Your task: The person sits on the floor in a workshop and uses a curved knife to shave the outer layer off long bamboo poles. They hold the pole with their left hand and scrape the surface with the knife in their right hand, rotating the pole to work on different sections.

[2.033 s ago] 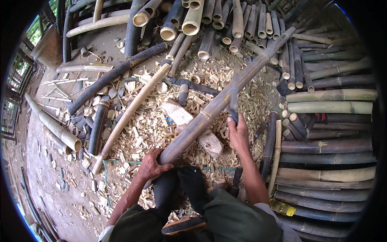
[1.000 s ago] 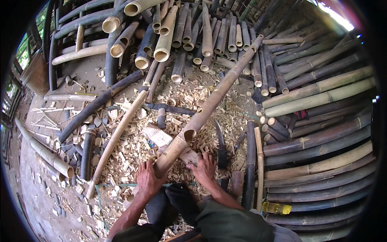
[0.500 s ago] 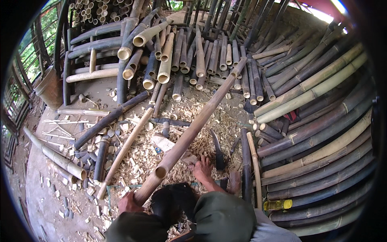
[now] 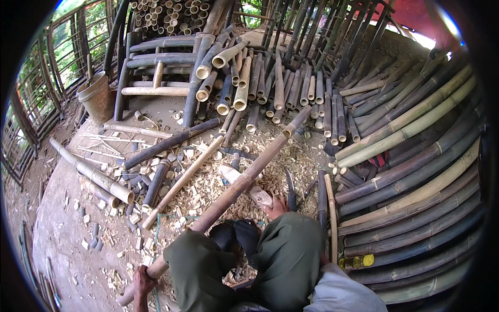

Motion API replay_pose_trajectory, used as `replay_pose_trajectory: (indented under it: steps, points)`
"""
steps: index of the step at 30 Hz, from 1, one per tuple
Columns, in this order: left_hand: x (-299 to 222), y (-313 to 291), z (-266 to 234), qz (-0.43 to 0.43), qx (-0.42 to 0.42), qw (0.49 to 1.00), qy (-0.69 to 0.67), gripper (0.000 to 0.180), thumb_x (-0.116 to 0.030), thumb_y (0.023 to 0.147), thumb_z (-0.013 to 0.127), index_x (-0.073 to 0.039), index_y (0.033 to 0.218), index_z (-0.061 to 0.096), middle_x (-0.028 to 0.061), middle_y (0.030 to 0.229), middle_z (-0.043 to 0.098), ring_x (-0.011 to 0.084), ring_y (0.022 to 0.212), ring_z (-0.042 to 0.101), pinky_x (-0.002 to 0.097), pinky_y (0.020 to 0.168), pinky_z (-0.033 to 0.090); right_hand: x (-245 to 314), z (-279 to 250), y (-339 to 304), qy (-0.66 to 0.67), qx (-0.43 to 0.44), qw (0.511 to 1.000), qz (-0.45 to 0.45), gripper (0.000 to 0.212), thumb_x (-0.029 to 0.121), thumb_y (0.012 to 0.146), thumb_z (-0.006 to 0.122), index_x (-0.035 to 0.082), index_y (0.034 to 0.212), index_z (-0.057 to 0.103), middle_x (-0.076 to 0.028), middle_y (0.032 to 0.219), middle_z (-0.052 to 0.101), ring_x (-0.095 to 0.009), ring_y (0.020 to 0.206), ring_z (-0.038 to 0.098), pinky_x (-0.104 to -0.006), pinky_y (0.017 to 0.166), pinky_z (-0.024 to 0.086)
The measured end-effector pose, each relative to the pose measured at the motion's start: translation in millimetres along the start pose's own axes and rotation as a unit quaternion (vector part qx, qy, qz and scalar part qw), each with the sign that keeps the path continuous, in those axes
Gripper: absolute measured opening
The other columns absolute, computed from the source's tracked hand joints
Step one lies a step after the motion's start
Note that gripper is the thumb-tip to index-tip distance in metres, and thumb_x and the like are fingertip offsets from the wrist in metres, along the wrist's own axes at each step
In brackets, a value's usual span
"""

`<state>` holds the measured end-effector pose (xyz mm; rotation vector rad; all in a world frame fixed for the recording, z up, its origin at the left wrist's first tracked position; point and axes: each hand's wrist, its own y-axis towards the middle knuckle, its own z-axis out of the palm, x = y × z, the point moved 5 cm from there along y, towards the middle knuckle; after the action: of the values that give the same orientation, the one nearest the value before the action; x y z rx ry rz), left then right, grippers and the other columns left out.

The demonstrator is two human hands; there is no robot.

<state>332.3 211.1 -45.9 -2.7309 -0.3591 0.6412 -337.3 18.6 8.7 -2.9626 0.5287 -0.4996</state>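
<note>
A long bamboo pole (image 4: 241,182) slants from beside my left thigh towards the stacked bamboo, passing over a pale wooden block (image 4: 259,196). My left hand (image 4: 143,281) is wrapped round the pole close to its near end. Beyond my right knee, my right hand (image 4: 277,207) grips the near end of the block; its fingers are partly hidden. Just right of that hand lies a knife (image 4: 291,196) with a curved blade and dark handle. Wood chips (image 4: 208,179) surround the block.
Bamboo lengths (image 4: 416,205) are stacked along the right, beside a yellow bottle (image 4: 356,261). More cut tubes (image 4: 278,88) and a bamboo rack (image 4: 161,62) stand at the back. A bucket (image 4: 96,98) is far left. Loose poles (image 4: 93,171) lie on the left floor.
The pole has been drawn back towards me and to the left, with my left hand now beside my left thigh. My right hand has closed on the block. The view has shifted somewhat.
</note>
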Motion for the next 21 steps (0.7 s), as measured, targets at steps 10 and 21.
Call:
replay_pose_trajectory:
  steps: [10,21]
  points:
    - [-186,53,-59,0.167,-0.056,0.978,-0.116,0.091,-0.028,0.07,0.089,-0.008,0.15,0.05,0.0277,0.153,0.046,0.0463,0.14,0.045,0.0535,0.121,0.036,-83,8,-124,0.03,0.159,0.985,0.064,0.083,0.051,0.093,0.072,0.007,0.157,0.046,-0.024,0.153,0.048,-0.049,0.14,0.047,-0.0597,0.116,0.037]
    - [-431,128,33,0.185,-0.012,0.983,0.016,0.094,-0.039,0.064,0.096,-0.005,0.138,0.05,0.0167,0.136,0.054,0.0365,0.13,0.053,0.0516,0.108,0.046,-76,10,-104,0.095,0.119,0.986,0.066,0.083,0.048,0.092,0.073,0.005,0.157,0.045,-0.024,0.149,0.05,-0.048,0.138,0.049,-0.0611,0.113,0.04]
